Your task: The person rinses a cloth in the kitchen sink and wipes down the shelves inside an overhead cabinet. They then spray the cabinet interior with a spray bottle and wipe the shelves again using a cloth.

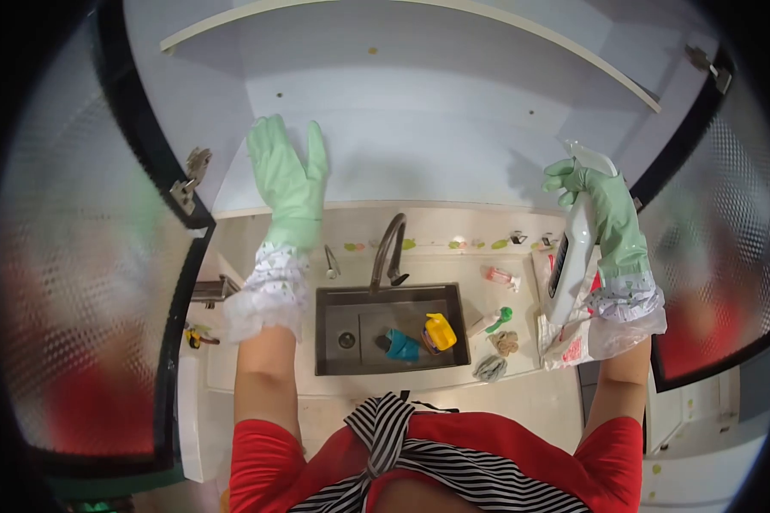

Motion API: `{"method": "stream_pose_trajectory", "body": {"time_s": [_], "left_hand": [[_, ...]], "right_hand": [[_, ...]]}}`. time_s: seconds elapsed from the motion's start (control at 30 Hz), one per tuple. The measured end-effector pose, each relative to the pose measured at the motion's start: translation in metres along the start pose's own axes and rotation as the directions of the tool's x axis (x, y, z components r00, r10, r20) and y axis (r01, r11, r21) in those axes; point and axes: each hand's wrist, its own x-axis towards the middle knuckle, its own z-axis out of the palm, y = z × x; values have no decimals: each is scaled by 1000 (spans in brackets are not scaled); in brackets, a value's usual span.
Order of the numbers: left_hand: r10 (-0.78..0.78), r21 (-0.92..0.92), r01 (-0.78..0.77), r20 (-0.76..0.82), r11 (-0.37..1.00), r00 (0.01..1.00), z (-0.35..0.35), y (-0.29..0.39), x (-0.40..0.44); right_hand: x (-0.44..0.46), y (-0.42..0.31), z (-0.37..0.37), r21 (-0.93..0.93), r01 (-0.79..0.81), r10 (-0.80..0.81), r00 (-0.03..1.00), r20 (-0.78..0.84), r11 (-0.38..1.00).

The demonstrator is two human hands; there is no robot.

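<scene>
Both my hands wear pale green rubber gloves with white patterned cuffs. My left hand [287, 175] is raised flat at the front of the open wall cabinet [385, 145], fingers stretched and thumb apart, holding nothing. At the right side of the cabinet, my right hand [603, 201] is wrapped round the neck of a white spray bottle [576, 248]. The bottle stands upright with a slight tilt, and its dark label is partly turned away. Its spray head sits above my fingers, near the cabinet opening.
Frosted glass doors [85, 256] hang open on both sides, and a shelf [419, 10] crosses above. Below lies a sink [334, 342] with a faucet [389, 248], a yellow container [439, 332] and a blue cloth-like item [401, 344]. A green-headed brush [500, 318], scrubbers [490, 368] and a plastic bag [565, 342] lie right.
</scene>
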Motion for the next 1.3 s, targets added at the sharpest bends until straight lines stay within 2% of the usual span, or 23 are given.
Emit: {"method": "stream_pose_trajectory", "body": {"time_s": [0.03, 0.17, 0.23, 0.37, 0.5, 0.6, 0.7, 0.8, 0.9, 1.0, 1.03, 1.13, 1.3], "left_hand": [[-3, 12, 3, 9, 1000, 1000, 5, -2, 1], [-55, 57, 51, 84, 997, 995, 12, -6, 1], [-78, 94, 66, 129, 993, 989, 15, -8, -3], [-91, 152, 61, 199, 986, 976, 13, -7, 0], [-74, 165, 42, 190, 985, 979, 16, -10, -3], [-55, 150, 30, 170, 988, 984, 18, -11, -5], [-35, 179, 2, 181, 984, 983, 19, -12, -4], [16, 197, -52, 177, 979, 984, 22, -16, -3], [22, 205, -53, 150, 977, 988, 21, -13, -4], [38, 216, -76, 174, 973, 984, 20, -13, -3], [36, 219, -74, 174, 973, 984, 21, -12, -3], [23, 225, -64, 180, 972, 983, 20, -14, -5], [21, 225, -63, 186, 972, 982, 23, -18, -6]], "right_hand": [[-3, 1, -6, 4, -32, 32, 999, 5, 999], [-44, -13, 11, 30, 39, -41, 996, 83, 999], [-46, -9, 17, 64, 19, -29, 988, 154, 998], [-39, 6, 40, 137, 53, -101, 926, 365, 989], [-52, 7, 62, -8, -6, 8, 944, 331, 1000], [-55, 34, 43, 146, -52, 10, 963, 271, 988], [-63, 26, 15, -56, -160, 163, 986, 47, 986], [-65, 40, -16, -156, -24, 43, 992, 117, 987], [-75, 26, -14, -131, -167, 179, 979, 94, 977], [-76, 23, 0, -3, -53, 52, 978, 204, 999], [-81, 14, 13, -17, -105, 106, 988, 115, 994], [-78, 12, 20, 5, -106, 105, 986, 127, 994], [-67, 29, -12, -155, -164, 171, 985, 37, 974]]}}
